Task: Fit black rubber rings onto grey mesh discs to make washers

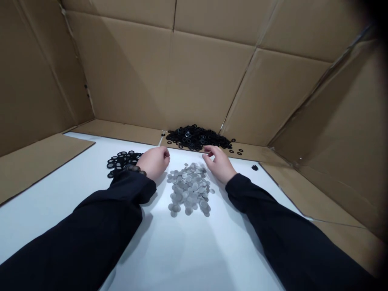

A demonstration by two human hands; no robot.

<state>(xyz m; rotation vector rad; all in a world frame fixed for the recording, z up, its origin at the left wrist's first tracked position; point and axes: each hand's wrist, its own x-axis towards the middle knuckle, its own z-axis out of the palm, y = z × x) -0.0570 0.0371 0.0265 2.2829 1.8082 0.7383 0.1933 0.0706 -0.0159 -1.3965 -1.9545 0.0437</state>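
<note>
A cluster of black rubber washers (120, 163) is lying just beside the left hand (154, 162), whose fingers are curling loosely around nothing; grey mesh discs (189, 189) are spreading between it and the right hand (220, 163), also released, below a black washer heap (197, 137)

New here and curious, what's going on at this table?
One person is working bare-handed. Their left hand and right hand sit on either side of the far end of a pile of flat grey discs, and neither clearly holds anything. A heap of black rings lies beyond, with a smaller cluster of black rings by the left wrist.
</note>
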